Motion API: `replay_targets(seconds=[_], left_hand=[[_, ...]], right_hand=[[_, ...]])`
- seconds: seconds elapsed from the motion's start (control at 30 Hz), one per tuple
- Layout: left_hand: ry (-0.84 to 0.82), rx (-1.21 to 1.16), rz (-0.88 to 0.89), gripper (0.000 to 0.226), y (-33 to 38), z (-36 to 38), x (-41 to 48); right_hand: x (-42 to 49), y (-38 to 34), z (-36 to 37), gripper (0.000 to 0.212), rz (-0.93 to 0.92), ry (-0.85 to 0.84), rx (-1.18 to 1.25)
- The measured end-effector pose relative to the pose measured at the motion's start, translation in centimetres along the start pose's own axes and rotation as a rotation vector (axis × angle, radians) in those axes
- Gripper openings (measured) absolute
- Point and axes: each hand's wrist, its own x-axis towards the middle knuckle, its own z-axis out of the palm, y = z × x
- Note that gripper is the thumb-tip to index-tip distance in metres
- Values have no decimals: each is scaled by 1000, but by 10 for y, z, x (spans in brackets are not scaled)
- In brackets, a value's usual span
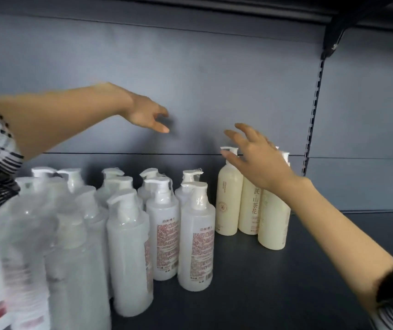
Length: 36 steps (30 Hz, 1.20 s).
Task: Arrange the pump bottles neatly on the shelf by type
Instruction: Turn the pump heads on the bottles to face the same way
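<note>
Several white translucent pump bottles (164, 225) wrapped in clear film stand in rows on the left half of the dark shelf (286, 282). To their right stand three cream pump bottles (229, 198) with brown print, close together near the back panel. My left hand (146, 115) hovers in the air above the white bottles, fingers loose, holding nothing. My right hand (259, 160) is spread with straight fingers just over the pump heads of the cream bottles and covers part of two of them.
A grey back panel (214, 79) closes the shelf behind the bottles. A slotted upright (314, 103) and a bracket sit at the right, under an upper shelf. Bare shelf surface lies in front of and to the right of the cream bottles.
</note>
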Motion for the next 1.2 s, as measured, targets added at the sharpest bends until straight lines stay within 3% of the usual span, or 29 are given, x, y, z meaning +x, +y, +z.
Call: replay_targets(seconds=[0.33, 0.77, 1.13, 1.2], left_hand=[[-10, 24, -180, 55, -89, 14, -84], [-68, -3, -161, 65, -159, 64, -169], [-70, -107, -57, 65, -175, 97, -148], [-82, -125, -33, 68, -178, 98, -138]], right_hand=[[47, -70, -5, 54, -53, -146, 104], [59, -146, 6, 63, -17, -264, 51], [79, -182, 18, 82, -93, -400, 66], [88, -188, 22, 78, -147, -433, 64]])
